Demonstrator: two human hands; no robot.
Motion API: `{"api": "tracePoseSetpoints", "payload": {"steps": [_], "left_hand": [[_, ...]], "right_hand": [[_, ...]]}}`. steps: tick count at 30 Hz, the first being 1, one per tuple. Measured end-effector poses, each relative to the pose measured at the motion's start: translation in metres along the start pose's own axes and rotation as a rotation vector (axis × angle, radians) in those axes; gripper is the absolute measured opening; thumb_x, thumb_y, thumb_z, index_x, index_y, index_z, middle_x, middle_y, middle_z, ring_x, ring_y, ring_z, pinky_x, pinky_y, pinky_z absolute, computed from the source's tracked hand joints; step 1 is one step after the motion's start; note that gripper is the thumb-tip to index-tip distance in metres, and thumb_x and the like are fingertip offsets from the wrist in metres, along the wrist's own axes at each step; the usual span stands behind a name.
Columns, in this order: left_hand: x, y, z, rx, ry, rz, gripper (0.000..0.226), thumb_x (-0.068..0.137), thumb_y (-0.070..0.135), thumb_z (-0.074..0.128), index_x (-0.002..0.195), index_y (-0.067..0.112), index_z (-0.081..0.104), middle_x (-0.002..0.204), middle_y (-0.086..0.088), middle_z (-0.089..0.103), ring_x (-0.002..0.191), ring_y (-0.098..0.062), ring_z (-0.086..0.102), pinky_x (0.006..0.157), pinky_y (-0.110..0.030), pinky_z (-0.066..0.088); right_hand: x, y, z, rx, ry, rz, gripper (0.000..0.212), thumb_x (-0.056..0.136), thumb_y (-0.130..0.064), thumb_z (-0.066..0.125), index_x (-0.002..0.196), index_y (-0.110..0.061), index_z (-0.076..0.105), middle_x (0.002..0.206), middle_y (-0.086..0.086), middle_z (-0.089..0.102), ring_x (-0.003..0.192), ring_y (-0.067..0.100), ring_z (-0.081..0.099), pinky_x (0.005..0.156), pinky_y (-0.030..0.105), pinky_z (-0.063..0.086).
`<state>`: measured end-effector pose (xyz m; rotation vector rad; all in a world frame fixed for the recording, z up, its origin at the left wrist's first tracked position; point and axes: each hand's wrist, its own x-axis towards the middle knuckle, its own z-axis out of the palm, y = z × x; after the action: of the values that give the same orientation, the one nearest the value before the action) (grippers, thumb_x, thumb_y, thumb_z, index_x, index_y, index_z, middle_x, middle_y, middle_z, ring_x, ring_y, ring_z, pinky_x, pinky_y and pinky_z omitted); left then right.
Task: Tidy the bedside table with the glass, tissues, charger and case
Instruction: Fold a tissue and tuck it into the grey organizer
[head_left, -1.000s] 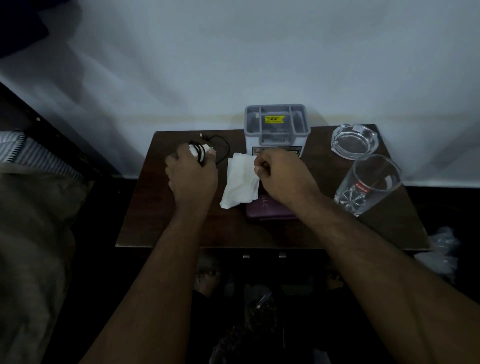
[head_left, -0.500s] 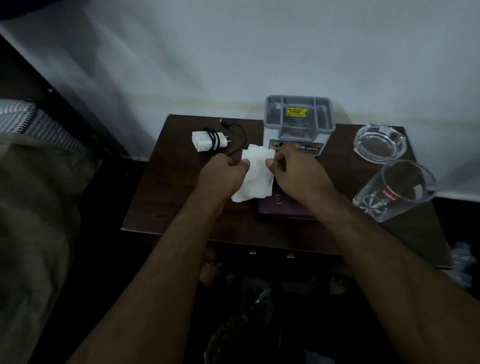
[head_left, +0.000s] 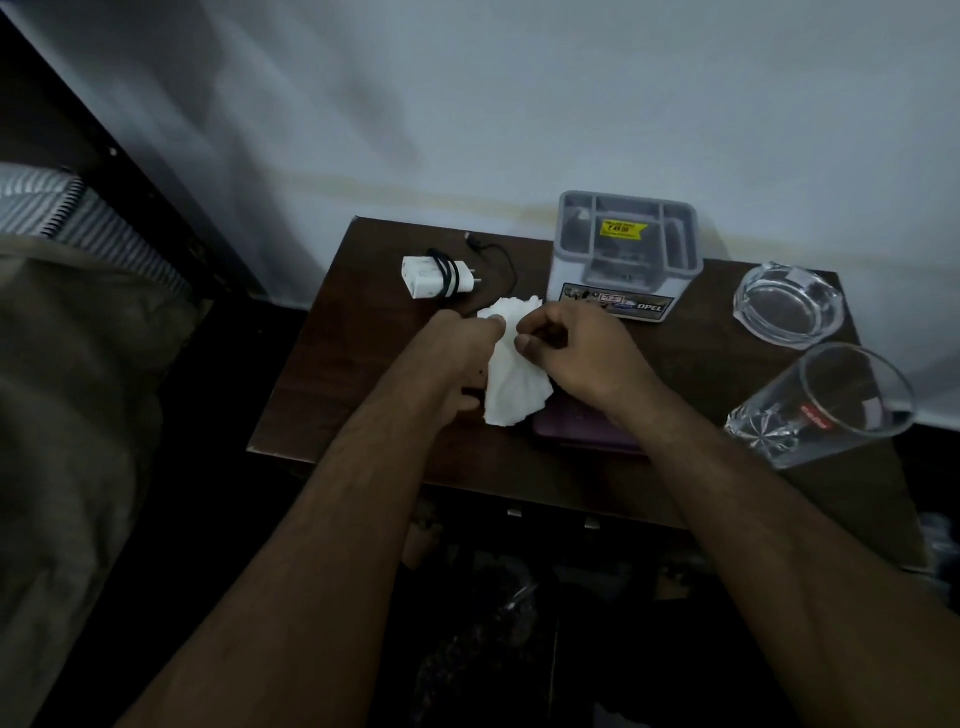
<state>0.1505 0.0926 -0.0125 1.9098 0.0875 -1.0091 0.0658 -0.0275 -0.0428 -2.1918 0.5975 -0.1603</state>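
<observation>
Both hands are working the white tissue (head_left: 511, 374) in the middle of the dark wooden bedside table (head_left: 332, 395). The left hand (head_left: 457, 348) pinches its upper left edge between thumb and fingertips, and the right hand (head_left: 576, 353) has its fingers curled in on the upper right part, so the sheet hangs bunched between them with its lower end draped over the left edge of the purple case (head_left: 582, 431). The case lies flat near the front edge, mostly hidden under the right wrist.

The white charger (head_left: 434, 277), its black cable wound round the body with a loose tail trailing toward the tissue, sits near the back left corner. A grey compartmented organiser (head_left: 626, 254) stands against the back edge. Toward the back right corner is a clear glass ashtray (head_left: 789, 304), and just in front of it the drinking glass (head_left: 826, 410) stands close to the right edge.

It looks to me like the tissue is being folded or gathered up. The worry is that right forearm: it lies close beside the glass, and a careless sweep outward could knock it over or off the edge. Thin tissue pulled from both sides may also tear, and the loose cable tail could get snagged and dragged along if the tissue is lifted quickly.
</observation>
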Motion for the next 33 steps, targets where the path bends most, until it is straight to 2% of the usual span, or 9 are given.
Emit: {"api": "tracePoseSetpoints", "payload": {"steps": [6, 11, 15, 18, 22, 24, 28, 31, 33], "left_hand": [[0.007, -0.001, 0.000, 0.161, 0.048, 0.084, 0.050, 0.102, 0.038, 0.057, 0.143, 0.010, 0.050, 0.137, -0.011, 0.061, 0.119, -0.030, 0.062, 0.085, -0.042, 0.051], [0.009, 0.001, -0.006, 0.118, 0.162, 0.177, 0.057, 0.100, 0.049, 0.056, 0.140, 0.008, 0.055, 0.135, -0.012, 0.063, 0.120, -0.031, 0.062, 0.101, -0.048, 0.054], [-0.001, 0.008, -0.010, -0.166, 0.042, 0.122, 0.059, 0.094, 0.066, 0.053, 0.130, 0.020, 0.061, 0.124, -0.004, 0.071, 0.108, -0.027, 0.071, 0.083, -0.045, 0.062], [-0.007, 0.012, -0.009, -0.391, -0.087, 0.268, 0.036, 0.097, 0.052, 0.061, 0.113, 0.020, 0.069, 0.110, -0.003, 0.078, 0.098, -0.022, 0.077, 0.079, -0.039, 0.064], [-0.011, 0.014, -0.009, -0.372, -0.033, 0.519, 0.027, 0.101, 0.027, 0.063, 0.120, 0.010, 0.071, 0.109, -0.008, 0.079, 0.097, -0.022, 0.077, 0.078, -0.036, 0.064], [-0.012, 0.013, -0.008, -0.315, -0.038, 0.586, 0.027, 0.101, 0.026, 0.062, 0.123, 0.011, 0.071, 0.111, -0.007, 0.078, 0.100, -0.022, 0.076, 0.082, -0.038, 0.064], [-0.011, 0.016, -0.006, -0.275, -0.037, 0.695, 0.025, 0.103, 0.024, 0.059, 0.124, 0.015, 0.070, 0.116, -0.009, 0.076, 0.109, -0.025, 0.073, 0.095, -0.048, 0.060], [-0.010, 0.022, -0.001, -0.318, -0.026, 0.781, 0.032, 0.103, 0.022, 0.060, 0.133, 0.013, 0.062, 0.124, -0.010, 0.072, 0.116, -0.025, 0.070, 0.098, -0.048, 0.058], [-0.007, 0.025, 0.005, -0.319, 0.074, 0.788, 0.039, 0.100, 0.026, 0.064, 0.136, 0.014, 0.056, 0.129, -0.011, 0.068, 0.122, -0.026, 0.065, 0.100, -0.047, 0.056]], "right_hand": [[0.001, -0.010, 0.002, 0.104, 0.087, 0.025, 0.024, 0.088, -0.002, 0.071, 0.111, -0.008, 0.072, 0.102, 0.008, 0.071, 0.097, 0.020, 0.067, 0.090, 0.033, 0.056], [-0.001, -0.025, 0.000, 0.472, 0.162, 0.045, 0.029, 0.086, 0.002, 0.064, 0.108, -0.016, 0.066, 0.097, -0.002, 0.062, 0.089, 0.009, 0.059, 0.080, 0.024, 0.052], [-0.003, -0.034, -0.006, 0.648, 0.225, -0.020, 0.030, 0.088, 0.003, 0.063, 0.108, -0.019, 0.063, 0.107, 0.008, 0.066, 0.093, 0.011, 0.061, 0.084, 0.032, 0.055], [-0.003, -0.032, -0.010, 0.696, 0.238, -0.071, 0.031, 0.087, -0.001, 0.065, 0.109, -0.024, 0.060, 0.103, -0.001, 0.064, 0.091, 0.008, 0.060, 0.081, 0.028, 0.055], [0.000, -0.028, -0.009, 0.778, 0.179, 0.011, 0.039, 0.093, -0.021, 0.073, 0.128, -0.020, 0.055, 0.110, -0.006, 0.067, 0.102, 0.006, 0.067, 0.086, 0.027, 0.058], [0.000, -0.027, -0.011, 0.694, 0.113, 0.000, 0.042, 0.094, -0.031, 0.073, 0.131, -0.019, 0.058, 0.119, -0.001, 0.071, 0.111, 0.012, 0.070, 0.093, 0.036, 0.060], [0.002, -0.027, -0.017, 0.326, 0.169, -0.182, 0.028, 0.098, -0.031, 0.067, 0.116, -0.009, 0.071, 0.109, 0.014, 0.070, 0.100, 0.023, 0.071, 0.085, 0.050, 0.060], [0.009, -0.030, -0.021, 0.245, 0.285, -0.273, 0.024, 0.098, -0.026, 0.068, 0.114, -0.008, 0.068, 0.103, 0.011, 0.068, 0.092, 0.021, 0.069, 0.077, 0.044, 0.059], [0.014, -0.031, -0.022, 0.130, 0.488, -0.329, 0.019, 0.097, -0.022, 0.068, 0.107, -0.006, 0.065, 0.096, 0.007, 0.064, 0.084, 0.020, 0.063, 0.070, 0.037, 0.054]]}}
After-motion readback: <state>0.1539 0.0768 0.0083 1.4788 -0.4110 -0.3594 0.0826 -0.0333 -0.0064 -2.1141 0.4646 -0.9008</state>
